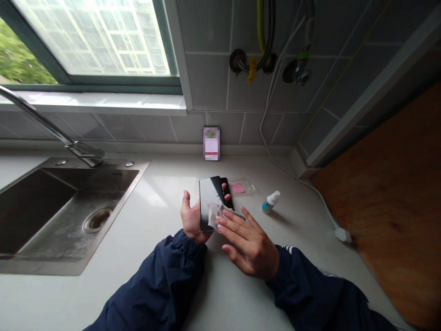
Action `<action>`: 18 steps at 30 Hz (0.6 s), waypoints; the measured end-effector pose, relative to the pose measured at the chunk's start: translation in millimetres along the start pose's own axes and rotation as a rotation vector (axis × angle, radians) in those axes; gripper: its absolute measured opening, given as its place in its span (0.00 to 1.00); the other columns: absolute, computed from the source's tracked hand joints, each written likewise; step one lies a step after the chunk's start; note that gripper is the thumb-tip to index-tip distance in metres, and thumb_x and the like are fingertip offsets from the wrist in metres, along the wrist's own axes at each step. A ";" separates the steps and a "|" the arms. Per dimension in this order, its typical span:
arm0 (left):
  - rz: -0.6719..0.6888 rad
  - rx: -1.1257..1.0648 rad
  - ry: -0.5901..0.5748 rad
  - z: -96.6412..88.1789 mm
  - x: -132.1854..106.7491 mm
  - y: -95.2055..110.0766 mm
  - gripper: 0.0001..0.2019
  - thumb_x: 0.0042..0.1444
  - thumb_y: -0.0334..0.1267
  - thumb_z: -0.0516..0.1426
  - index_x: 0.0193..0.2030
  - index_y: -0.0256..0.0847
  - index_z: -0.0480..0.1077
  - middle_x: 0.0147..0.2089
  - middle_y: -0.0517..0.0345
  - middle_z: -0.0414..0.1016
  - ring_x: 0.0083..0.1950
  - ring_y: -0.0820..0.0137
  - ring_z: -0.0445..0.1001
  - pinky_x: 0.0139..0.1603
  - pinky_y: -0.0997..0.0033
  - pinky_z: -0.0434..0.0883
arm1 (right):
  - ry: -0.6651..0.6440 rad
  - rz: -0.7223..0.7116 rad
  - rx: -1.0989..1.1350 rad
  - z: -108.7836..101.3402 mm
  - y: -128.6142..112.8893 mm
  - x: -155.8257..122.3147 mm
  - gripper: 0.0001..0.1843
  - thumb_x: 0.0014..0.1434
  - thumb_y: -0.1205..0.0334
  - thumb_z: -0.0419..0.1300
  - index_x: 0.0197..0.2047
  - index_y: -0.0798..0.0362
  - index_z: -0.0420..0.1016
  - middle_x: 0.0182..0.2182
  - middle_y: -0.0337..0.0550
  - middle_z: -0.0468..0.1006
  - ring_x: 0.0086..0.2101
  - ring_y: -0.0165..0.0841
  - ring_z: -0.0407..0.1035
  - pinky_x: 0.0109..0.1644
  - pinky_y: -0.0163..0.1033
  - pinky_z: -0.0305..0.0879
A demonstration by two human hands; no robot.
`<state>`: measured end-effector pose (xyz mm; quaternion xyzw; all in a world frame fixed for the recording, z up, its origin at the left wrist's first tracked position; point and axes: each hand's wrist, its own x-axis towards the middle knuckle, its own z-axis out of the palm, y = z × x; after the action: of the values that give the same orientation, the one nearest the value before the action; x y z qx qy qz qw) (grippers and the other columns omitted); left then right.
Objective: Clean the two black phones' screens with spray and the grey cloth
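Gripping a black phone upright, the left hand curls around its edge above the worktop, while the right hand pinches a crumpled clear plastic film against the phone's face. Just behind sits a dark flat object. Nearby lie a clear packet holding a pink slip and a small white-capped bottle. A steel sink lies to the left.
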<state>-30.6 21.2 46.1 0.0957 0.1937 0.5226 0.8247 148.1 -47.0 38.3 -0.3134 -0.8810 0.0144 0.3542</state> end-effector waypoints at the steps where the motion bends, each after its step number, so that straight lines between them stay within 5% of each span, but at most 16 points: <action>1: 0.009 0.009 0.009 0.6 -0.4 -0.1 0.47 0.68 0.68 0.38 0.77 0.30 0.56 0.68 0.31 0.71 0.61 0.43 0.77 0.59 0.40 0.75 | -0.006 0.003 0.001 0.6 -0.2 -0.6 0.22 0.71 0.63 0.57 0.65 0.60 0.72 0.66 0.53 0.74 0.71 0.42 0.60 0.80 0.57 0.39; 8: -0.027 0.044 0.057 1.1 -1.7 -5.3 0.47 0.66 0.71 0.37 0.77 0.35 0.57 0.69 0.33 0.71 0.59 0.44 0.79 0.57 0.41 0.75 | -0.186 -0.036 0.026 8.3 -1.2 -5.9 0.32 0.69 0.54 0.60 0.70 0.62 0.67 0.70 0.56 0.67 0.74 0.47 0.51 0.79 0.62 0.36; 13: -0.086 0.068 0.058 -6.8 -0.6 -14.6 0.48 0.65 0.72 0.40 0.75 0.34 0.62 0.63 0.34 0.77 0.49 0.48 0.83 0.51 0.45 0.79 | -0.336 0.003 0.040 7.6 -5.1 -5.9 0.41 0.72 0.42 0.56 0.77 0.61 0.56 0.74 0.54 0.58 0.76 0.45 0.45 0.80 0.61 0.31; 18: -0.131 0.078 0.019 -7.6 -1.4 -18.8 0.53 0.63 0.75 0.40 0.74 0.27 0.61 0.58 0.31 0.79 0.54 0.46 0.82 0.61 0.45 0.74 | -0.302 0.045 -0.001 7.1 -3.5 -4.1 0.42 0.74 0.39 0.51 0.77 0.62 0.54 0.74 0.57 0.57 0.76 0.47 0.46 0.79 0.64 0.32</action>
<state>-18.8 11.4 32.8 0.1098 0.2273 0.4605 0.8510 144.0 -50.8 31.3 -0.3275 -0.9170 0.0689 0.2173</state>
